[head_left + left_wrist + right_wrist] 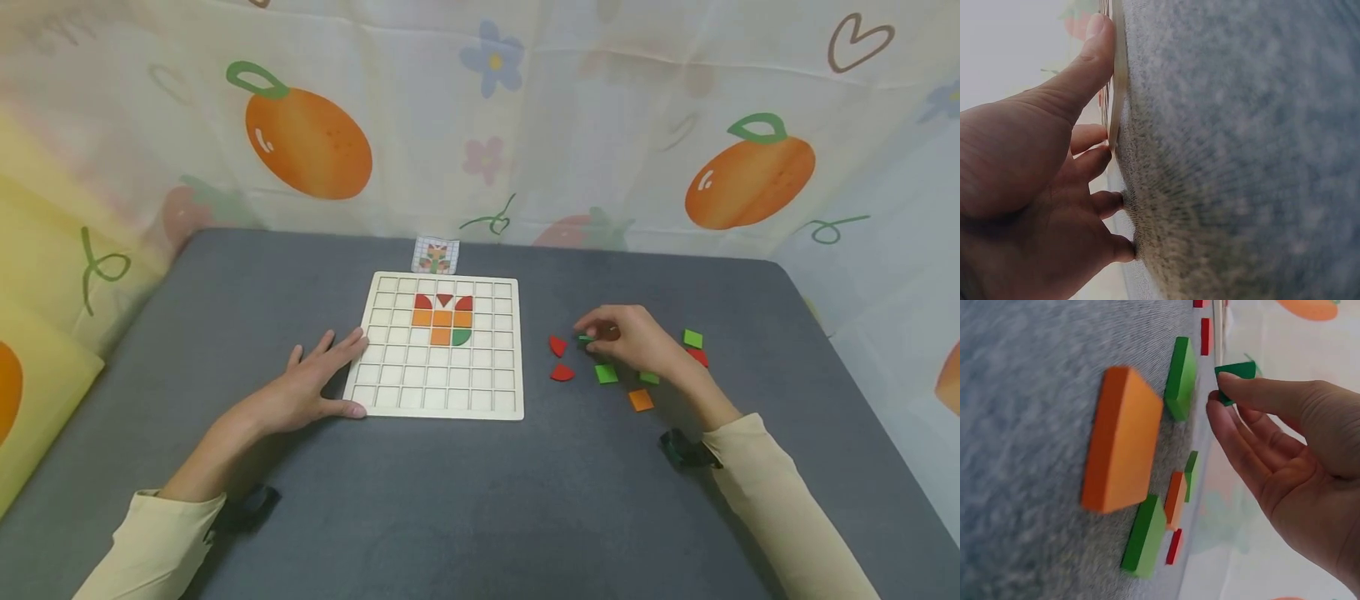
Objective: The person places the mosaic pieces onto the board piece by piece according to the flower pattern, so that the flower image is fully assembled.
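A pale square grid board [442, 414] lies on the table, with red, orange and green tiles set in its upper middle cells. My left hand [300, 392] rests at the board's left edge, fingers spread; in the left wrist view the thumb and some fingertips touch that edge. To the right of the board, my right hand [633, 337] pinches a dark green tile [1238, 370] between thumb and fingers, just above the table. Two red rounded tiles [557, 346] lie between that hand and the board. A light green square tile [606, 374] lies below the hand.
A small pattern card [435, 255] stands behind the board's far edge. An orange square tile [641, 401] lies nearest the front; another green square [692, 338] and a red tile [698, 357] lie beyond the right wrist. A fruit-printed cloth [585, 125] hangs behind the table.
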`<state>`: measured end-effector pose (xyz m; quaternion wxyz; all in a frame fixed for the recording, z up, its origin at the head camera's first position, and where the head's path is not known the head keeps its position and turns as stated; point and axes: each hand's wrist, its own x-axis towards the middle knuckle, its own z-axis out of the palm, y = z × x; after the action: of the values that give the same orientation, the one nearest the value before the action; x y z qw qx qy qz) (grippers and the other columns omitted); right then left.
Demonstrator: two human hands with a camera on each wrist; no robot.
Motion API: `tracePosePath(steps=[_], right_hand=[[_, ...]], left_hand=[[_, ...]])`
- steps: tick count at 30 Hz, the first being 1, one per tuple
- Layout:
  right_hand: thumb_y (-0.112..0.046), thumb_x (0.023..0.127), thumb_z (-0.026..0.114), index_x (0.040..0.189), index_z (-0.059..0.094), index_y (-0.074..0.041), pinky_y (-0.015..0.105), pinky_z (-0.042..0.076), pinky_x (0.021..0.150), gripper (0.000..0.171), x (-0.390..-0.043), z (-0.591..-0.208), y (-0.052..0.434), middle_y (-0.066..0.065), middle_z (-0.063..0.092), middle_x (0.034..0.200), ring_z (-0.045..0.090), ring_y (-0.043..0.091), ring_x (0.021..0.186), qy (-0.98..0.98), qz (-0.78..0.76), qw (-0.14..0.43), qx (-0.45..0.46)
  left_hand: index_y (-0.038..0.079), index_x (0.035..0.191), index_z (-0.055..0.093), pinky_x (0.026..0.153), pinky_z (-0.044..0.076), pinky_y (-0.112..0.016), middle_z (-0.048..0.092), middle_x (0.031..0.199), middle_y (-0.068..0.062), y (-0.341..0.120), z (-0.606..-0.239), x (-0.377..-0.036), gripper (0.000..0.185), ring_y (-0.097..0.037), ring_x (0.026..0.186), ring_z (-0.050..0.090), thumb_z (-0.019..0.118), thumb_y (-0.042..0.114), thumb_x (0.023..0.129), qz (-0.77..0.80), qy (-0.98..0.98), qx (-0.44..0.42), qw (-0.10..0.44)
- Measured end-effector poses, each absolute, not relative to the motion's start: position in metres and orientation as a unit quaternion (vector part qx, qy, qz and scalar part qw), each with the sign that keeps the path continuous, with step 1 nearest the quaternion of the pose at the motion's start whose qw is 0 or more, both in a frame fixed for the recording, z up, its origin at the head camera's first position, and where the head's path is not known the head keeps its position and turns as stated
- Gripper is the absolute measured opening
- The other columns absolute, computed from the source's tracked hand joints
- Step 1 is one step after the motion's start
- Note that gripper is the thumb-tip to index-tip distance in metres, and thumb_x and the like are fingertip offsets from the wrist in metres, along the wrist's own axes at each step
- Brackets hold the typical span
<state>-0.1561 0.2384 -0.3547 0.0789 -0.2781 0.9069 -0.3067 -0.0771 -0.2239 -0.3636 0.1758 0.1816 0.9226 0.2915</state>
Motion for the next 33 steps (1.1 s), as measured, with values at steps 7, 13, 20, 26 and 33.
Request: tracePosePath(steps=[7,13,20,26,33], right_hand=[[0.002,0.083,0.074,0.112,0.072,-0.004,0.040,0.056,0.081,0.029,-0.163,-0.351,0.228,0.005,0.072,0.099,0.066,0.020,0.090,0.909,-0.309,0.086,-0.267],[-0.001,0.086,0.073,0.115,0.070,-0.005,0.041,0.055,0.083,0.029,-0.171,-0.347,0.216,0.006,0.072,0.102,0.068,0.021,0.094,0.901,-0.332,0.097,-0.261],[-0.003,0.086,0.074,0.113,0.071,-0.004,0.038,0.055,0.082,0.028,-0.176,-0.344,0.200,0.005,0.072,0.099,0.068,0.020,0.091,0.894,-0.336,0.098,-0.282],[-0.004,0.086,0.074,0.113,0.071,-0.002,0.037,0.055,0.081,0.027,-0.178,-0.345,0.189,0.006,0.073,0.098,0.069,0.019,0.089,0.885,-0.346,0.101,-0.296],[-0.004,0.089,0.071,0.115,0.070,-0.002,0.036,0.055,0.083,0.026,-0.180,-0.344,0.177,0.006,0.074,0.101,0.069,0.019,0.092,0.886,-0.337,0.108,-0.298]], left_hand=[[0.005,0.156,0.023,0.106,-0.006,-0.072,0.013,0.162,-0.018,-0.224,-0.363,-0.078,0.101,-0.050,0.145,-0.001,0.078,0.041,0.079,0.291,0.922,0.181,0.177],[0.006,0.156,0.023,0.106,-0.006,-0.072,0.012,0.162,-0.018,-0.223,-0.363,-0.078,0.101,-0.050,0.145,-0.002,0.077,0.042,0.080,0.291,0.922,0.183,0.180],[0.006,0.156,0.022,0.107,-0.006,-0.072,0.012,0.163,-0.017,-0.224,-0.362,-0.078,0.101,-0.050,0.145,-0.002,0.077,0.042,0.080,0.291,0.922,0.182,0.179],[0.006,0.156,0.022,0.107,-0.006,-0.071,0.011,0.163,-0.017,-0.225,-0.363,-0.078,0.101,-0.049,0.146,-0.002,0.077,0.043,0.080,0.291,0.921,0.186,0.179],[0.007,0.156,0.022,0.107,-0.006,-0.071,0.012,0.163,-0.016,-0.226,-0.363,-0.078,0.101,-0.049,0.146,-0.002,0.077,0.043,0.080,0.287,0.922,0.187,0.179]])
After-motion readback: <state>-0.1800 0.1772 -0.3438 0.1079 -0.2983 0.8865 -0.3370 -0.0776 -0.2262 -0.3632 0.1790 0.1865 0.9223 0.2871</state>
